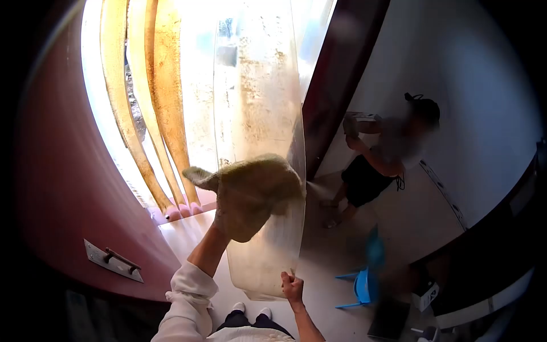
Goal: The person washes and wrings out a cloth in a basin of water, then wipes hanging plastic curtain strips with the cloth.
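A wide, clear plastic curtain strip (pixel 265 108) hangs in front of me, smeared with brownish dirt. My left hand (pixel 221 229) is raised against its middle, covered by a greenish-tan cloth (pixel 256 196). The fingers are hidden under the cloth, and one loose corner sticks out to the left. Lower down, my right hand (pixel 292 286) is closed on the right edge of the strip, near its bottom end. The strip's lower end hangs in front of my body, above my feet.
Yellowed curtain strips (pixel 168 97) hang left in the bright doorway. A maroon door (pixel 85 188) with a metal handle (pixel 114 260) stands at left. At right, another person (pixel 382 148) stands by the white wall. A blue chair (pixel 363 286) and a white box (pixel 425 296) are lower right.
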Motion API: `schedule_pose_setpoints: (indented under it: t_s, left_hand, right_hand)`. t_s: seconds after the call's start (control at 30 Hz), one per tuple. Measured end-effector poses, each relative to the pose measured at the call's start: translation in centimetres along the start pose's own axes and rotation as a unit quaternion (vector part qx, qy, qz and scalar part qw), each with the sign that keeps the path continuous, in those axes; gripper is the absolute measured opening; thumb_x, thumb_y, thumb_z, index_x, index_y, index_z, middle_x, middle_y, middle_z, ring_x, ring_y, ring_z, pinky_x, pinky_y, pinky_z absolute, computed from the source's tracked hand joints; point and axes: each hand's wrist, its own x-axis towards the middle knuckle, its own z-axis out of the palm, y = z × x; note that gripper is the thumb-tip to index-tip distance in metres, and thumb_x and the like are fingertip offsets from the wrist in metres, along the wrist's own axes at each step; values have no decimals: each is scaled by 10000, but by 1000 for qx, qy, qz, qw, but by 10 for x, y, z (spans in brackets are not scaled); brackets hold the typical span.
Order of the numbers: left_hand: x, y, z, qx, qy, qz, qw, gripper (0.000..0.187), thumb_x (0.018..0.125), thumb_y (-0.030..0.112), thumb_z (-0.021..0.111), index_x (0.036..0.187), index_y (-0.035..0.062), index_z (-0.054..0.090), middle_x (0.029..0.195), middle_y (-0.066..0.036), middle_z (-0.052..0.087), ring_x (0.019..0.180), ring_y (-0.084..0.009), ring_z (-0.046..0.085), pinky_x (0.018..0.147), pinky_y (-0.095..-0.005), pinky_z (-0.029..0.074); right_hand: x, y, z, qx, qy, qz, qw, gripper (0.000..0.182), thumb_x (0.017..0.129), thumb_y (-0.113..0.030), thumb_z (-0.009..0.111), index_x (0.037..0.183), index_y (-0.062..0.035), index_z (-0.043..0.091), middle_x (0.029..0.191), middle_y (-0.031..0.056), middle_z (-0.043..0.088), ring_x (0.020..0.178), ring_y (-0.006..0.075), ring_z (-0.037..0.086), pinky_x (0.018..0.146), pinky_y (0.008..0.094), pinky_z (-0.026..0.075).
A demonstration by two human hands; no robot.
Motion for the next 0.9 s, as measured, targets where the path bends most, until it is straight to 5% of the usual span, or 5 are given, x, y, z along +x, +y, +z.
schedule_pose_setpoints:
  t_s: [0.33, 0.6, 0.9]
  left_hand:
    - [-76, -79, -66, -138, 149, -57, 978, 162, 769, 193, 580, 863, 68, 537, 804, -46, 544, 749, -168, 529, 601, -310, 453]
    - [-174, -128, -44, -82, 55, -202, 974, 169, 785, 193, 573, 879, 57, 541, 816, -52, 550, 747, -165, 535, 601, -306, 462]
    - [-303, -200, 45, -18, 64, -288, 955, 179, 802, 194, 564, 897, 44, 547, 829, -60, 557, 744, -161, 541, 602, -301, 471]
  right_hand:
    - [-26, -26, 1, -13, 31, 22, 999, 489, 856, -347, 571, 498, -20, 502, 420, -4, 462, 390, 64, 443, 385, 260, 334]
    - [-28, -40, -17, 81, -28, 95, 992, 440, 849, -357, 578, 525, -76, 479, 451, -24, 447, 377, 48, 430, 362, 213, 326]
    - [-33, -22, -112, 87, -137, 19, 987, 431, 870, -339, 559, 558, -46, 519, 476, -4, 468, 413, 64, 430, 408, 225, 340]
